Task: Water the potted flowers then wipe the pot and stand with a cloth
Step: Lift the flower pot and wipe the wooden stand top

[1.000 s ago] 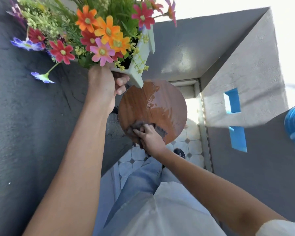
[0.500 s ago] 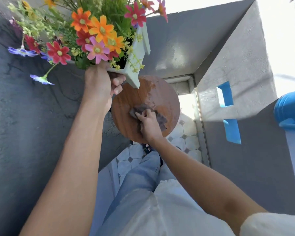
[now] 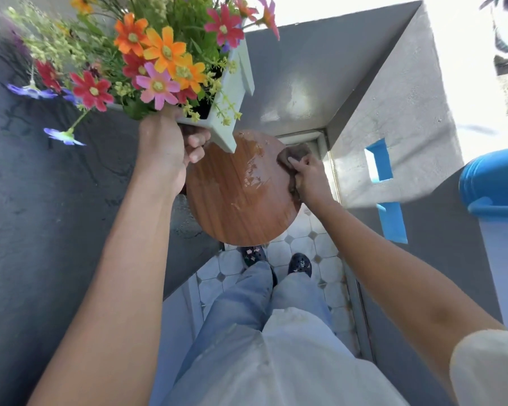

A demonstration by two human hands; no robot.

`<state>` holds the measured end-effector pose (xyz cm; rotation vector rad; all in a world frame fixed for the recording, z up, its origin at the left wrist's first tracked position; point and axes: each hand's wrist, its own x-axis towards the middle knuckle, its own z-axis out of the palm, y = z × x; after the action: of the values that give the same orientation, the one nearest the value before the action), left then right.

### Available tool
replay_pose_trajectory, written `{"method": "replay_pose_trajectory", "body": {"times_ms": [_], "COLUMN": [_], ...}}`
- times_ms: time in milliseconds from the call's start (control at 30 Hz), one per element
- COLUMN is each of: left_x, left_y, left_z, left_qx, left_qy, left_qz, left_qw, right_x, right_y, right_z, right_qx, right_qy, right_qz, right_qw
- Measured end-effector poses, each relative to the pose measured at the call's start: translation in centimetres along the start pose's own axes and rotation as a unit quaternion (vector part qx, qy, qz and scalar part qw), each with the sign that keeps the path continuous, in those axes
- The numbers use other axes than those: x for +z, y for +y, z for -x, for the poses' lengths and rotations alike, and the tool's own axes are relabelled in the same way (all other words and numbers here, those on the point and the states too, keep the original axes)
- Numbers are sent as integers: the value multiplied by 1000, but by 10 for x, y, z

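My left hand [image 3: 166, 148] grips the underside of a pale green square pot [image 3: 235, 92] and holds it lifted and tilted above the stand. The pot is full of orange, red, pink and purple flowers [image 3: 159, 60]. Below it is the round brown wooden stand top [image 3: 235, 200], with a wet shiny patch near its middle. At the stand's far right edge, my right hand [image 3: 308, 177] presses a dark grey cloth [image 3: 294, 152] against the rim.
Dark grey walls close in on the left [image 3: 41, 215] and right. A blue bin [image 3: 496, 186] stands at the right edge. White tiled floor [image 3: 302, 247] and my feet in dark clogs lie below the stand.
My right hand has slid the cloth from the near middle of the stand top across to its far right edge. The lifted pot stays held above the stand.
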<state>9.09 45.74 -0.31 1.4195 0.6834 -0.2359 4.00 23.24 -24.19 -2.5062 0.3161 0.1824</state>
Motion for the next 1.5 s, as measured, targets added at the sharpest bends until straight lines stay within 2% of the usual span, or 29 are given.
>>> {"method": "replay_pose_trajectory", "body": {"times_ms": [167,267,367,400,467,500,567,633,733,833,900,967,1067,1133,1233,1300,1367,1500], "left_x": [-6,-10,-15,-16,-18,-18,-19,-21,-22,-20,-18,-18,-21,-22,-23,-23,-23,-24], "left_y": [-1,0,3,4,4,4,4,3,3,2,0,-2,-1,1,3,4,5,9], "left_z": [2,5,4,3,1,1,1,2,3,3,3,2,-2,-4,-6,-6,-7,-10], "left_qx": [-1,4,12,13,14,15,14,19,21,17,11,3,-4,-3,6,14,16,16], "left_qy": [-4,-14,-24,-24,-25,-27,-35,-39,-41,-33,-22,-16,-14,-13,-13,-13,-5,-5], "left_qz": [14,-10,-38,-41,-39,-36,-24,-22,-23,-15,-10,3,28,35,33,31,35,36], "left_qw": [1000,1000,999,999,999,999,999,999,999,999,1000,1000,999,999,999,999,999,999], "right_x": [-31,-51,-67,-67,-58,-49,-30,-5,31,53,71,96,121,123,108,90,73,53], "right_y": [-21,-38,-43,-40,-29,-22,-21,-28,-31,-48,-72,-100,-127,-126,-108,-90,-73,-60], "right_z": [-6,11,31,32,26,24,30,49,70,64,69,85,118,122,100,76,47,-16], "right_qx": [-22,-54,-37,-33,-15,10,50,28,-23,12,-35,-126,-271,-318,-317,-311,-260,-104], "right_qy": [-48,-72,-131,-139,-110,-79,-18,-27,-54,-27,-48,-110,-222,-250,-215,-157,-107,-39], "right_qz": [-44,-133,-252,-249,-148,-99,-71,-50,64,31,16,23,58,79,61,78,91,93], "right_qw": [998,987,958,958,983,992,996,998,996,999,998,986,935,911,922,934,955,989]}}
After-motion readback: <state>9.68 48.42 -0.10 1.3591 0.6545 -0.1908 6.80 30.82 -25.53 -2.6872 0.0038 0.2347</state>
